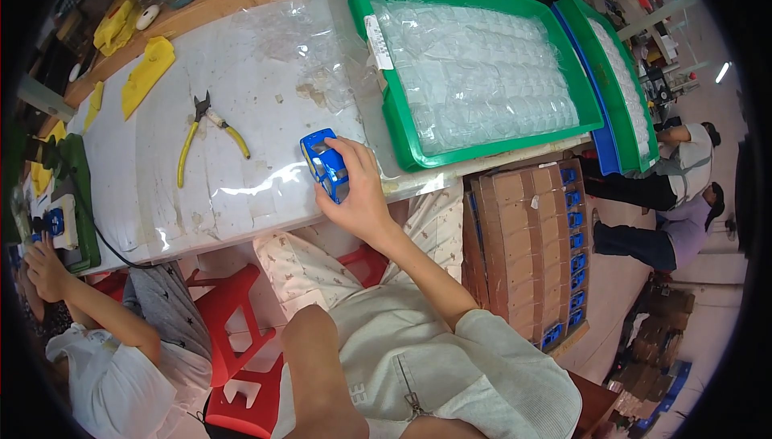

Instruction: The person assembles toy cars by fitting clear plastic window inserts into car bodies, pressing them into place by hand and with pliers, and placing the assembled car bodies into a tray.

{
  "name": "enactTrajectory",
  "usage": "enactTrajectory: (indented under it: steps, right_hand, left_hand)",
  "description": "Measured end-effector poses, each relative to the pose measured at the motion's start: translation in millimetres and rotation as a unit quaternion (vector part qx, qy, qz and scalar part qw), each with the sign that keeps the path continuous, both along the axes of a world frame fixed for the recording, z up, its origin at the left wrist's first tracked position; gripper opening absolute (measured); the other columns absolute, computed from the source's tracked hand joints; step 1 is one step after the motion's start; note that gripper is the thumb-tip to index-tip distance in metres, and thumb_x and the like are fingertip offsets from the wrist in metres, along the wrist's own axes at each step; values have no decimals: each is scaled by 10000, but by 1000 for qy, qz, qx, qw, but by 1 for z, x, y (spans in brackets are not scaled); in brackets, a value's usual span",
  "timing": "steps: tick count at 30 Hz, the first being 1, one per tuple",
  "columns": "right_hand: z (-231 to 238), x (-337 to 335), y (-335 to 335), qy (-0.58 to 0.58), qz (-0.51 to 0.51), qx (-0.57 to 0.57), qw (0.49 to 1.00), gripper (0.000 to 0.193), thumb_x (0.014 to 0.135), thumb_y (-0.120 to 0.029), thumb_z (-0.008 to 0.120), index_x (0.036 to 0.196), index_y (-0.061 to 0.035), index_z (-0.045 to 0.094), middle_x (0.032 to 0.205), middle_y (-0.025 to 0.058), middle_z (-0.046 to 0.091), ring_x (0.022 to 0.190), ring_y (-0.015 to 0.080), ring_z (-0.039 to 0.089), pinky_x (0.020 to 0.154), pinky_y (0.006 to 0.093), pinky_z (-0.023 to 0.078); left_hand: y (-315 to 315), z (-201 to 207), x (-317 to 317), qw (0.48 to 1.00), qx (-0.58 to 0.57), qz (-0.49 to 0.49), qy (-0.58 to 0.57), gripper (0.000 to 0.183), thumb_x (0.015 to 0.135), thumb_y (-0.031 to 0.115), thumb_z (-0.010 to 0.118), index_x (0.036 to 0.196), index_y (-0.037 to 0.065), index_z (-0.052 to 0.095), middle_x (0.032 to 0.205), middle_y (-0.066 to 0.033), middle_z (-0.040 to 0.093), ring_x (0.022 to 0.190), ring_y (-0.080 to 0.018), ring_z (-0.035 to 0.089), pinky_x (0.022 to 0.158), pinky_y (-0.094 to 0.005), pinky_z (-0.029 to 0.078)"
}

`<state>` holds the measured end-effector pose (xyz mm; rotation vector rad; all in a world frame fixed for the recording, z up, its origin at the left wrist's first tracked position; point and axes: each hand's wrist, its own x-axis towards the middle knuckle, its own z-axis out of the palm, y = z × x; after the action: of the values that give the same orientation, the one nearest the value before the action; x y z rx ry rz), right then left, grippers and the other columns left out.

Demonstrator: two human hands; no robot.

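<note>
Blue toy car [322, 167] is in the R hand [358, 190], just L of the big green tray [396, 117], by its near L corner. R grip is closed on the car: fingers on the side facing the tray, thumb at the near end. Can't tell if the car rests on the surface [265, 129] or is held just above it. L hand is out of frame, so can't tell the L grip's state.

Tray itself holds rows of clear plastic-wrapped pcs [490, 69]; a white label [378, 42] is on its L wall. Clear plastic film [281, 41] lies L of the tray. Farther L: pliers w/ yellow handles [190, 148], jaws spread a bit & pointing away from the person, then a yellow cloth [147, 75] well L of the tray.

R of the tray, a narrower-looking green tray [648, 129] w/ similar contents. Below the big tray, a cardboard stack [523, 238] w/ blue car bodies [576, 262] along its R edge. Far L of the tray, a co-worker's hands [48, 268] are near another blue pc [53, 220]. Two people [683, 166] bend over, R of & lower than the tray.
</note>
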<state>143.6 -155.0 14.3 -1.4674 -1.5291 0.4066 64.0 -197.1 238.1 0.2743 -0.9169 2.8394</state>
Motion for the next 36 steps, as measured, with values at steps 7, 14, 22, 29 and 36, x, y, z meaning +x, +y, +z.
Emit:
enactTrajectory:
  steps: [7, 14, 22, 29, 36]
  right_hand:
    - [4, 4, -5, 80, 19, -26, 996, 590, 653, -63, 641, 1204, 1, 437, 1157, 201, 465, 1048, 361, 453, 912, 398, 381]
    - [15, 18, -61, 261, 38, -52, 963, 629, 679, -9, 628, 1263, 23, 396, 1221, 195, 456, 1121, 274, 465, 947, 334, 364]
    - [20, 14, -70, 336, 94, -86, 933, 621, 717, -8, 613, 1284, 42, 363, 1278, 176, 406, 1158, 229, 435, 977, 319, 339]
    - [26, 25, -74, 377, 120, -76, 915, 642, 758, -26, 605, 1321, 25, 302, 1306, 135, 383, 1197, 192, 386, 1004, 309, 303]
    - [31, 31, -84, 460, 98, -118, 875, 663, 772, -145, 635, 1318, 25, 299, 1254, 134, 416, 1115, 184, 463, 894, 309, 447]
  left_hand:
    - [22, -55, -15, 963, -169, 0, 210, 67, 833, 93, 522, 882, 131, 497, 937, -38, 509, 647, -109, 470, 552, -242, 277]
    - [158, -185, -13, 466, -456, 92, 753, 302, 707, -11, 589, 999, 9, 516, 1003, -118, 539, 856, -245, 498, 773, -323, 408]
    - [205, -227, -8, 324, -460, 163, 810, 401, 717, 94, 674, 1076, -12, 529, 1006, -172, 556, 849, -322, 542, 739, -374, 455]
    - [156, -215, -45, 291, -614, -53, 731, 403, 810, 203, 652, 1083, -48, 494, 914, -145, 606, 611, -154, 566, 561, -267, 452]
    - [76, -199, -68, 229, -645, -209, 698, 429, 875, 224, 573, 1143, -75, 421, 737, -143, 588, 548, -167, 546, 517, -293, 424]
